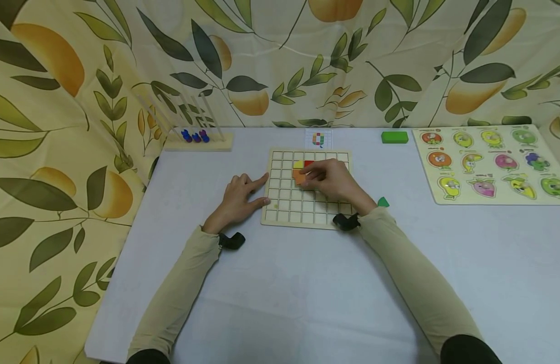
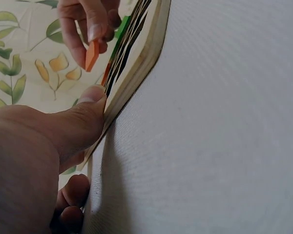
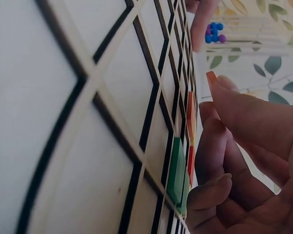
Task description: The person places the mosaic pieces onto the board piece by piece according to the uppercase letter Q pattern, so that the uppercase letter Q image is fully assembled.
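Observation:
A wooden grid board (image 1: 284, 215) lies on the white table. My left hand (image 1: 238, 199) rests at its left edge, index finger and thumb stretched out against the rim; in the left wrist view the thumb (image 2: 80, 117) presses on the board's side. Over the board, my right hand (image 1: 332, 179) pinches a thin orange tile (image 2: 92, 56) between thumb and fingers, held just off the surface. Beneath and beside it, a yellow tile (image 1: 298, 164), a red tile (image 1: 308, 163), another orange tile (image 3: 191, 114) and green tiles (image 3: 176, 170) sit on the grid, partly hidden by the hand in the head view.
Behind the board lies a small pattern card (image 1: 318, 139). A green block (image 1: 394, 137) and a fruit picture board (image 1: 493, 169) are at the right. A rod stand (image 1: 200, 146) with blue beads is back left. A green piece (image 1: 383, 202) lies beside the right sleeve.

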A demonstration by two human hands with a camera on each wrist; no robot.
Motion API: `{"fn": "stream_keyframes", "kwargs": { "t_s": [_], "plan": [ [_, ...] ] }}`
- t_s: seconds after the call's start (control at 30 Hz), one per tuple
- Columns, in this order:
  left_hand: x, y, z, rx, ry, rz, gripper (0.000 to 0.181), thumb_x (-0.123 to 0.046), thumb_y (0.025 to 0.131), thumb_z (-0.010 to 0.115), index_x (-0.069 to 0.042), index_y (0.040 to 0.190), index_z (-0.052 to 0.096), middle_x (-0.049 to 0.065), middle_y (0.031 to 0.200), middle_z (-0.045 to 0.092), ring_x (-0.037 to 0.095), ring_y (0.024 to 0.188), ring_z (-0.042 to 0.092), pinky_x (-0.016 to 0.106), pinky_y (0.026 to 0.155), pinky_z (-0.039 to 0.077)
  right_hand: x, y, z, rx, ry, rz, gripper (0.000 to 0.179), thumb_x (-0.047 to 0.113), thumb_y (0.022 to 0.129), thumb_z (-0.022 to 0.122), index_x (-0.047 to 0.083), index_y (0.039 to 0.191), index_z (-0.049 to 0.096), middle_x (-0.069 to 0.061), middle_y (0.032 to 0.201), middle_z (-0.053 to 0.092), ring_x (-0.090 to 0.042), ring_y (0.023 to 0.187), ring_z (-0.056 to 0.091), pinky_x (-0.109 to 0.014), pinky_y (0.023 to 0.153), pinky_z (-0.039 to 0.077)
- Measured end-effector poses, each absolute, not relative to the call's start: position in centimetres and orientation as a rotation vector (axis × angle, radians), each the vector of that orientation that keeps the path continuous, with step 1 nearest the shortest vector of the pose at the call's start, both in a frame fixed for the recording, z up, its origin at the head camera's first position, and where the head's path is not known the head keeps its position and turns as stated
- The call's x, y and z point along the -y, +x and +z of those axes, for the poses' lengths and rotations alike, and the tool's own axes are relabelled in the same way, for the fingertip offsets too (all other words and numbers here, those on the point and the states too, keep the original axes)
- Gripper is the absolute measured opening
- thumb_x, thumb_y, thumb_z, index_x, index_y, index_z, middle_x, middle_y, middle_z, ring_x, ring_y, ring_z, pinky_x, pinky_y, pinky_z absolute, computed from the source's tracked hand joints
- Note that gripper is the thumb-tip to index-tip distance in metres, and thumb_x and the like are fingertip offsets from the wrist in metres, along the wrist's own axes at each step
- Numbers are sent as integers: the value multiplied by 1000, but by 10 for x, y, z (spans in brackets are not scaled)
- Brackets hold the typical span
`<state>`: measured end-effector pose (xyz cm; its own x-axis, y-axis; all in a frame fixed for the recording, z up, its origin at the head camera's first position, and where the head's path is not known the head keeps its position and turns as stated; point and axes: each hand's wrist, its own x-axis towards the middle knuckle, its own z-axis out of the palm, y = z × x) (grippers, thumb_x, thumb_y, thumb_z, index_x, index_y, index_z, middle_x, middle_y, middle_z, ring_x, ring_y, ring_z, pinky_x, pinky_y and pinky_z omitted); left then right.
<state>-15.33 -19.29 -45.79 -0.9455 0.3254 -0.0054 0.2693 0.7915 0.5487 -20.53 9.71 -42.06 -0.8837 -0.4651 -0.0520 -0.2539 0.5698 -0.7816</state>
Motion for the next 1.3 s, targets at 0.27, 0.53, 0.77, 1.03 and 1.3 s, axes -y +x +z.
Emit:
{"fn": "stream_keyframes", "kwargs": {
  "t_s": [0.27,0.53,0.77,1.03,1.3],
  "plan": [
    [193,-154,-459,-2870,466,849,72,-37,99,76,-18,161,46,11,101,49,23,89,32,35,82,25,-90,-206,-423,-2582,-648,-1196,31,14,89,87,3,117,80,-11,98,77,-23,87,70,-29,80,52],
    [193,-153,-458,-2868,458,857,72,-36,99,76,-17,161,46,12,101,49,23,89,33,35,82,25,-87,-204,-422,-2582,-651,-1159,30,13,88,88,2,115,81,-12,97,78,-23,85,68,-31,77,51],
    [193,-153,-457,-2861,457,873,72,-36,99,76,-18,161,46,12,101,50,23,89,33,35,82,24,-86,-205,-423,-2575,-647,-1119,30,13,89,87,3,117,81,-13,101,78,-24,87,67,-32,77,51],
    [193,-153,-457,-2865,467,867,73,-36,98,77,-17,161,46,11,101,49,23,88,32,35,82,24,-85,-205,-423,-2600,-688,-1101,31,13,87,89,1,114,80,-14,100,78,-24,87,70,-33,78,53],
    [192,-153,-455,-2857,456,866,73,-36,98,77,-18,161,46,12,101,49,23,89,32,36,83,24,-84,-205,-424,-2610,-688,-1102,23,12,90,86,0,108,80,-14,100,79,-25,88,70,-33,80,54]
  ]
}}
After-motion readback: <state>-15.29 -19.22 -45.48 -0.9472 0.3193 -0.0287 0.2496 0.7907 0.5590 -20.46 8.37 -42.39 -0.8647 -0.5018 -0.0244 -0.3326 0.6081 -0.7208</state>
